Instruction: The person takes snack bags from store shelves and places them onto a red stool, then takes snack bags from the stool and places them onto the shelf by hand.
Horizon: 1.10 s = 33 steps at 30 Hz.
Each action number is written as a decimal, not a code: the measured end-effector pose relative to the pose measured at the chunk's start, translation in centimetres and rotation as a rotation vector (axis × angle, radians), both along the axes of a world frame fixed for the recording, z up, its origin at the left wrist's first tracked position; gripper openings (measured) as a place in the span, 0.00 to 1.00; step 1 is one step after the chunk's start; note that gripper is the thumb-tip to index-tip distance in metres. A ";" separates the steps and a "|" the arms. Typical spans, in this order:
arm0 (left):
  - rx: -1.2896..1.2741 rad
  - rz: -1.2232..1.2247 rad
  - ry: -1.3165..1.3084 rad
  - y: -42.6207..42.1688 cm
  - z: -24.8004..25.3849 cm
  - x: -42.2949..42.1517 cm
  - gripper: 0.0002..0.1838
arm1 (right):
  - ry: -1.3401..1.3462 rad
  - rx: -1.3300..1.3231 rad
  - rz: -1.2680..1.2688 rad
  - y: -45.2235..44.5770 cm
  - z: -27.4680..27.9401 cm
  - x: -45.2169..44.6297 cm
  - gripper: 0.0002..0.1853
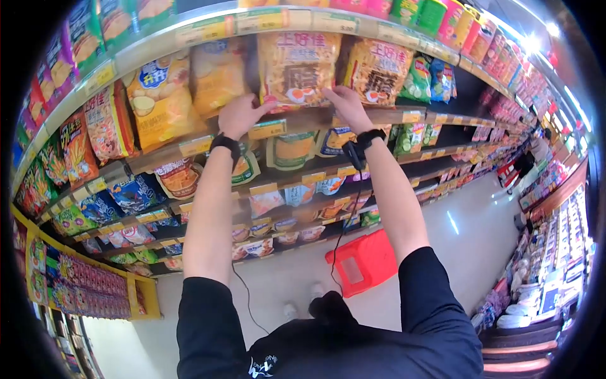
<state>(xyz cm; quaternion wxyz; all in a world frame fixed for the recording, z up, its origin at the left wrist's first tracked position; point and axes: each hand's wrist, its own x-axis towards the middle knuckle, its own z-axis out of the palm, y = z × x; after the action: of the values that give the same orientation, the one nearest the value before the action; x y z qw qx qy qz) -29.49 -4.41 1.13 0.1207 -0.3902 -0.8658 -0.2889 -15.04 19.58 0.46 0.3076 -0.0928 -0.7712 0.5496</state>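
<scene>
Black shirt [353,354] fills bottom centre; upper centre, left hand [237,116] and right hand [349,107] grasp lower corners of puffy plastic bag [299,71]

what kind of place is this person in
Most likely a supermarket or similar shop: bagged snacks fill tiers of shelving, price tags line the shelf edges, and more goods are displayed at right.

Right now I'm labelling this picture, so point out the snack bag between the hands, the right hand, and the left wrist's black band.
Snack bag [300,74]: head view, front middle.
Right hand [350,108]: head view, back of the hand.
Black band [225,144]: head view, strap's middle.
</scene>
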 end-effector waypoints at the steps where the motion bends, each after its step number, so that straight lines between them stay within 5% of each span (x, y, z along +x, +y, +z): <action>1: -0.011 0.005 -0.016 0.1 0.1 0.1 0.32 | -0.001 -0.035 -0.002 -0.4 0.0 0.1 0.20; 13: 0.074 -0.045 -0.136 1.0 -1.2 -2.0 0.30 | -0.112 0.037 -0.135 0.7 -0.2 -0.1 0.31; 14: 0.047 -0.013 -0.134 0.9 -0.7 -1.5 0.29 | 0.058 0.264 -0.277 2.1 -2.6 -2.5 0.31; 16: 0.142 -0.087 -0.223 1.0 -0.3 -0.4 0.27 | 0.055 0.134 -0.170 1.6 -1.9 -1.6 0.34; 33: 0.088 -0.044 -0.235 0.8 -0.5 -1.1 0.20 | 0.140 0.003 -0.060 0.7 -1.3 -0.5 0.26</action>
<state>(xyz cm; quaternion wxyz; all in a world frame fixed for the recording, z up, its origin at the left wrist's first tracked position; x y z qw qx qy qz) -30.60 -3.57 0.68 0.0291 -0.3668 -0.8517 -0.3730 -15.57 20.31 -0.88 0.3774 -0.0767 -0.7454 0.5441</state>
